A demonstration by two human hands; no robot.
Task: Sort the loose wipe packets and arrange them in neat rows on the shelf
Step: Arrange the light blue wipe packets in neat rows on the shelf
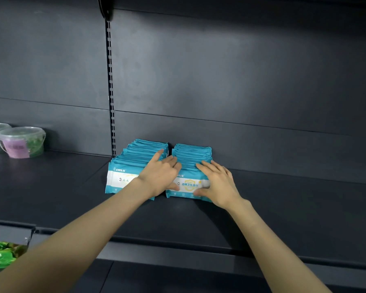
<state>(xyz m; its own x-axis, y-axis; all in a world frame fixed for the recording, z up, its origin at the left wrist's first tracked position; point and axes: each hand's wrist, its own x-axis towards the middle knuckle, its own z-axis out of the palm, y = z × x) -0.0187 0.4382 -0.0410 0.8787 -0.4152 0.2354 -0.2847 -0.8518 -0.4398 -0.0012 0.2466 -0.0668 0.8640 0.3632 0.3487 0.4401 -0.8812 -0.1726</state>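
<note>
Two rows of teal wipe packets on dark matte metal shelf (51,187), standing on edge, packed front to back, running toward back panel (241,70). Left row (140,154) just right of slotted upright (111,81); right row (191,155) just beside left row, narrow gap between. Packets flat, rectangular, soft glossy film, crimped top edges. Front faces teal with white middle band; front packet of right row (188,185) printed with blue Chinese text "酒精卫生湿巾" over yellowish shield mark; small white logo text at top corner of left row's front packet, too small to read.

Left hand (162,176) laid across top of left row, fingers spread and reaching to gap between rows, thumb down against front of right row; palm flat, pressing not clamping. Right hand (218,185) on right row, fingers splayed over packet tops, thumb on front packet's face; loose pinch on that front packet. Bare forearms, no sleeves.

Well left of upright: two clear plastic tubs (21,141), round, lidded, purple label, green contents, label blurred. Lower, far left of upright: crinkly green packaging (0,254).
</note>
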